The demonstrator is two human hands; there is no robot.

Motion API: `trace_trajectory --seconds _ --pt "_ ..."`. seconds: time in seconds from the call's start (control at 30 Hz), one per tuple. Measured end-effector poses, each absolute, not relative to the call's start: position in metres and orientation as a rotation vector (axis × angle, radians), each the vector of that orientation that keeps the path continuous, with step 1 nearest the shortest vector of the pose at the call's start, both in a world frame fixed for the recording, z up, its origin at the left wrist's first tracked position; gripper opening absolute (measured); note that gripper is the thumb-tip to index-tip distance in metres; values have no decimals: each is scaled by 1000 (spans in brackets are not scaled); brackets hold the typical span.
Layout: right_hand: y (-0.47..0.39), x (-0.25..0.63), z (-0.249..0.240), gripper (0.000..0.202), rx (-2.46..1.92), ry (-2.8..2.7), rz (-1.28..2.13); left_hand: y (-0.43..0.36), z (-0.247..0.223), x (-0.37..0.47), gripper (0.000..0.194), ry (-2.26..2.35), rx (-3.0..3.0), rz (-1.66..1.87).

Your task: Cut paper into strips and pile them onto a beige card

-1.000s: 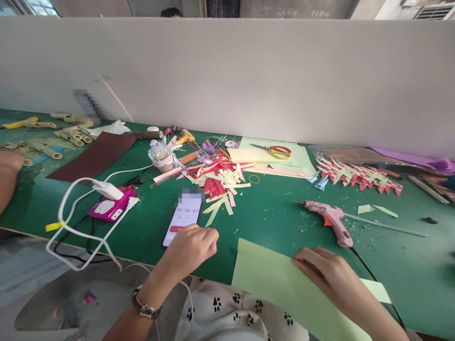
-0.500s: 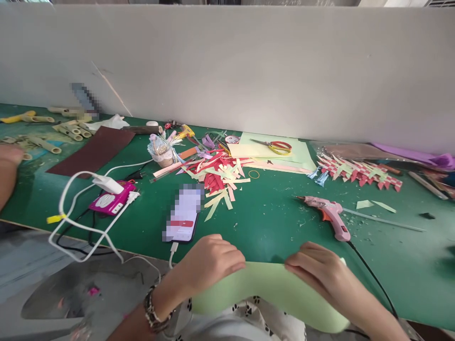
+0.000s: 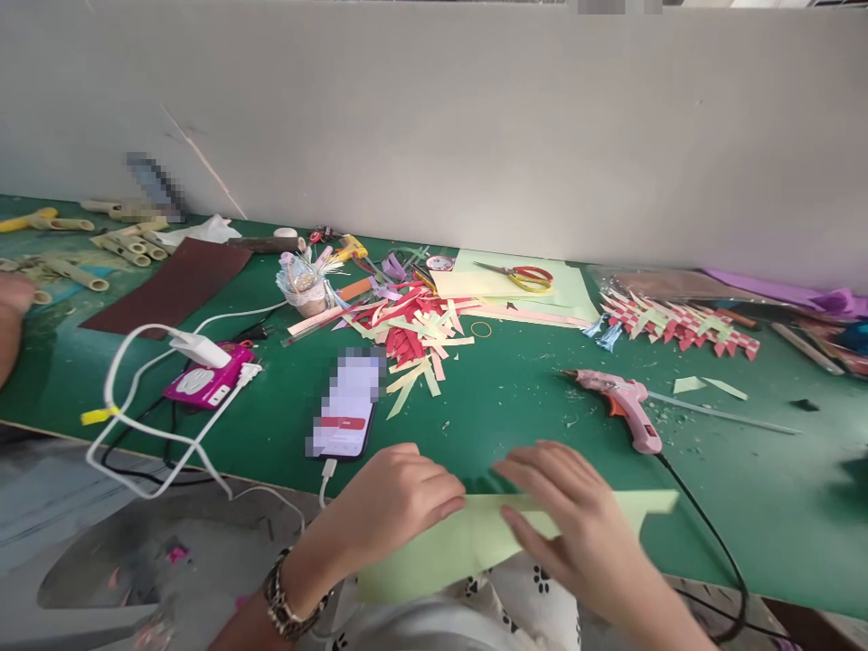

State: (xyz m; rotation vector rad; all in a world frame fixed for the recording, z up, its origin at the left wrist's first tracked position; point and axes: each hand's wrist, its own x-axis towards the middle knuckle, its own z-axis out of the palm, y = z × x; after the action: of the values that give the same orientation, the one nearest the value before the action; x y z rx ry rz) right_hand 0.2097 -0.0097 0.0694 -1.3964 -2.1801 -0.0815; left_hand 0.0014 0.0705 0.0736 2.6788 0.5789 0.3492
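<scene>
A light green sheet of paper (image 3: 440,553) lies at the table's front edge and hangs down over my lap. My left hand (image 3: 400,495) pinches its far edge between thumb and fingers; a beaded bracelet circles that wrist. Over the right part of the sheet is my right hand (image 3: 566,506), slightly blurred, fingers stretched out and thumb apart, gripping nothing. A phone (image 3: 347,402), plugged into a white cable, lies just beyond my left hand. The pink glue gun (image 3: 617,402) rests on its side beyond my right hand, with a clear glue stick in its back.
Red and yellow paper strips (image 3: 413,330) are heaped mid-table. Scissors (image 3: 522,276) lie on paper sheets behind. At left are a magenta power strip (image 3: 215,375), looped white cables, brown paper (image 3: 169,285) and bamboo pieces (image 3: 128,246). Another person's hand (image 3: 14,291) shows at the left edge.
My right hand has let go of the paper's far edge and moved left, its fingers spreading. The paper's right part now lies flatter on the table. My left hand keeps its hold.
</scene>
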Motion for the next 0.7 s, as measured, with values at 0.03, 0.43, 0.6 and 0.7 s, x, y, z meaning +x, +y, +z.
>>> trace_trajectory --seconds 0.03,0.43,0.6,0.7 --pt "-5 195 64 11 -1374 -2161 -26 71 74 3 33 574 2672 337" --pt "-4 219 52 19 -1427 -2202 135 88 63 -15 37 453 2382 208" --pt "-25 276 52 19 -1500 -2270 159 98 66 -33 39 484 2299 226" --pt "-37 306 60 17 -1858 -2118 -110 100 71 -28 38 501 2320 223"
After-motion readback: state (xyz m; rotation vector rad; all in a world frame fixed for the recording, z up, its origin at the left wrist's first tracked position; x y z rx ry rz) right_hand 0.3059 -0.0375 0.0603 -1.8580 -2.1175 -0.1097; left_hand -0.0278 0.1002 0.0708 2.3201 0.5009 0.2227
